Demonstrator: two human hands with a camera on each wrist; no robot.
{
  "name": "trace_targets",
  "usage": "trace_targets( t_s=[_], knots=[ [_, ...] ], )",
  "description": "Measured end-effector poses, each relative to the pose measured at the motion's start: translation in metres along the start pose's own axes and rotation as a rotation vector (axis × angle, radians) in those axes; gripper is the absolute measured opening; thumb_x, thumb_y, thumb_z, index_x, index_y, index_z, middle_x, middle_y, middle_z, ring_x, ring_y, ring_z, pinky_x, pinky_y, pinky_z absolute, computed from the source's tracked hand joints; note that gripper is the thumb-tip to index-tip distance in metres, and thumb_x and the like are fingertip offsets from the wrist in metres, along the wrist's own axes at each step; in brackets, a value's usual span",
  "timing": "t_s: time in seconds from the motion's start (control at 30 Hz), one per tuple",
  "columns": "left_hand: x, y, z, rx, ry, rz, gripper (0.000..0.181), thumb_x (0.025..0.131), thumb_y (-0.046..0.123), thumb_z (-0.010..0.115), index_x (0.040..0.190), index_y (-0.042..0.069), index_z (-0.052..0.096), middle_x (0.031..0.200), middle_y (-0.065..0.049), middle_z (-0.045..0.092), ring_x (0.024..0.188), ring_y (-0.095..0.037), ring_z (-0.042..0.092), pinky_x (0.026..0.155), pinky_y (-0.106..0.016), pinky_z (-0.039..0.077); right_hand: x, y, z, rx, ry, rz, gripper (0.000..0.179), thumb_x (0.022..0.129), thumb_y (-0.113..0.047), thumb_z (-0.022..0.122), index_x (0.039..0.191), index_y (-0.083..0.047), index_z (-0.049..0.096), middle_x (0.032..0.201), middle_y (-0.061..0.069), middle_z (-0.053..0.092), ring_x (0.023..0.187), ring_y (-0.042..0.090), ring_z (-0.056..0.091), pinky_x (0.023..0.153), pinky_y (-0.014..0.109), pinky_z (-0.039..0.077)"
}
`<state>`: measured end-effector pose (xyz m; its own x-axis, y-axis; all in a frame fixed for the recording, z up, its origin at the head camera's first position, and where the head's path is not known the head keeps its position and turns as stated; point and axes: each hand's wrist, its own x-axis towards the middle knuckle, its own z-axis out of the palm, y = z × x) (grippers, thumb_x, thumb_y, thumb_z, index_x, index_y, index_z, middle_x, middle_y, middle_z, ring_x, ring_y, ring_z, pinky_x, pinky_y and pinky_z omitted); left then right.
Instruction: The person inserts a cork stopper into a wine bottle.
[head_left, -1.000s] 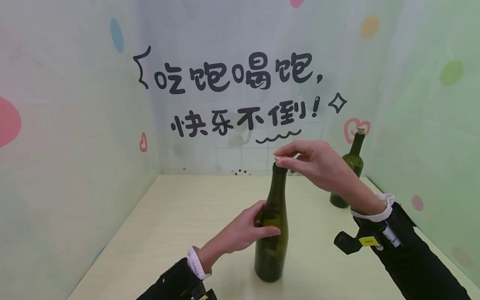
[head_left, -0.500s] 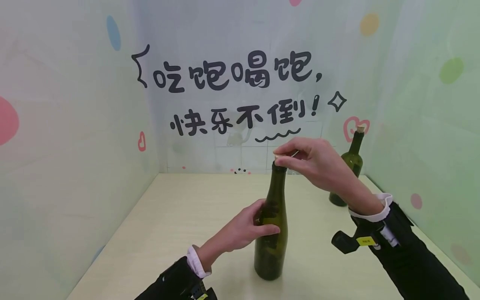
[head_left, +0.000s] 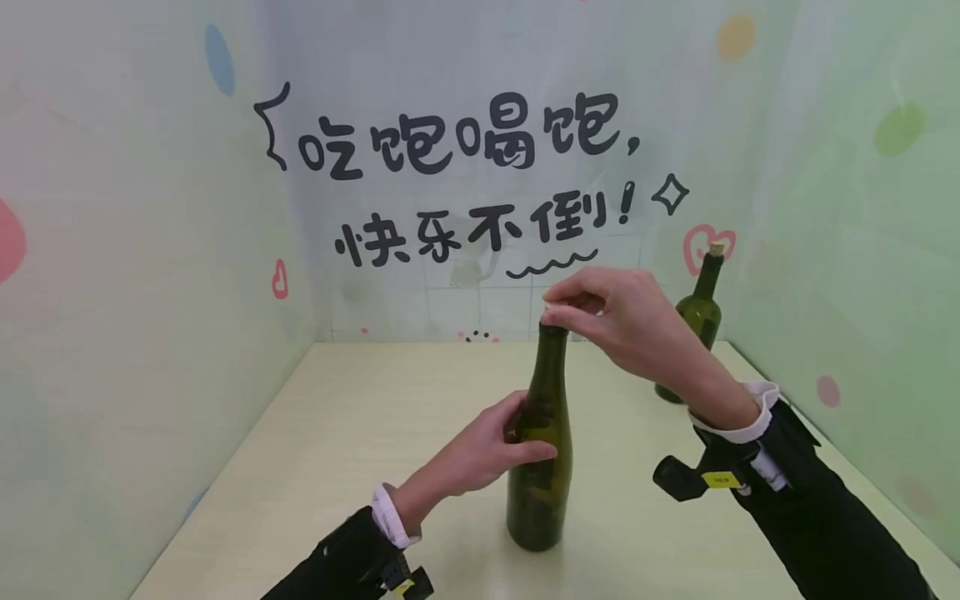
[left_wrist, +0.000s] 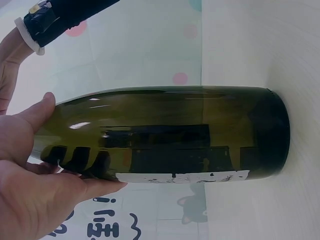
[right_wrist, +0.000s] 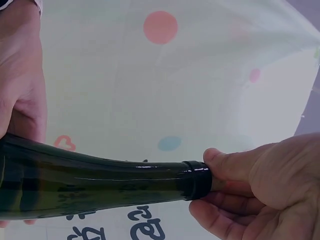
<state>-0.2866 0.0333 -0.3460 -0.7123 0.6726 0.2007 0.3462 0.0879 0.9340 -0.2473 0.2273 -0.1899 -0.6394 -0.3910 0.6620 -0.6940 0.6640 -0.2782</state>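
A green glass wine bottle (head_left: 542,500) stands upright on the table in the head view. My left hand (head_left: 476,454) grips it around the upper body, thumb on the near side. In the left wrist view, a torn pale label strip (left_wrist: 185,177) shows along the glass. At the bottle's mouth, my right hand (head_left: 637,325) pinches a cork between thumb and fingers. The right wrist view shows the cork (right_wrist: 218,184) at the dark rim (right_wrist: 197,180), mostly covered by the fingers. How deep it sits inside the neck is hidden.
Behind my right forearm stands a second green bottle (head_left: 699,321), with a cork (head_left: 717,249) in its top. The pale wooden table (head_left: 390,400) is enclosed by printed walls on the left, back and right.
The head view has shifted slightly, so the scene sits a little higher and further left. My right fingertips are closer to the bottle's rim, and less cork shows. The left hand keeps its grip.
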Motion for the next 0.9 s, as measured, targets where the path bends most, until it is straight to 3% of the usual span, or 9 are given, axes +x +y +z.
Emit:
trace_targets(
  t_s=[0.3, 0.67, 0.9],
  knots=[
    [0.0010, -0.0008, -0.0012, 0.009, 0.002, -0.022, 0.061, 0.083, 0.035, 0.073, 0.136, 0.021, 0.046, 0.120, -0.010, 0.059, 0.105, -0.022, 0.060, 0.090, -0.038, 0.049, 0.0009, -0.0019, 0.0006, 0.000, -0.002, 0.017, 0.020, 0.085, -0.023, 0.072, 0.100, -0.009, 0.074, 0.085, -0.008, 0.067, 0.074, 0.006, 0.063, 0.067, 0.024, 0.051],
    [0.0002, -0.0013, -0.0001, 0.003, -0.004, 0.003, 0.061, 0.084, 0.033, 0.072, 0.137, 0.020, 0.045, 0.117, -0.008, 0.059, 0.104, -0.021, 0.060, 0.088, -0.035, 0.049, 0.0006, -0.0043, -0.0003, 0.025, -0.018, 0.080, 0.024, 0.085, -0.026, 0.072, 0.101, -0.008, 0.074, 0.087, -0.005, 0.069, 0.076, 0.009, 0.065, 0.070, 0.026, 0.053],
    [0.0011, 0.0015, -0.0015, 0.035, -0.001, -0.007, 0.059, 0.084, 0.034, 0.072, 0.136, 0.022, 0.047, 0.114, -0.002, 0.060, 0.103, -0.018, 0.060, 0.087, -0.033, 0.049, -0.0032, -0.0011, 0.0052, 0.078, 0.031, 0.127, 0.030, 0.084, -0.033, 0.072, 0.103, -0.010, 0.074, 0.089, -0.006, 0.069, 0.074, 0.009, 0.066, 0.069, 0.025, 0.053]
  ],
)
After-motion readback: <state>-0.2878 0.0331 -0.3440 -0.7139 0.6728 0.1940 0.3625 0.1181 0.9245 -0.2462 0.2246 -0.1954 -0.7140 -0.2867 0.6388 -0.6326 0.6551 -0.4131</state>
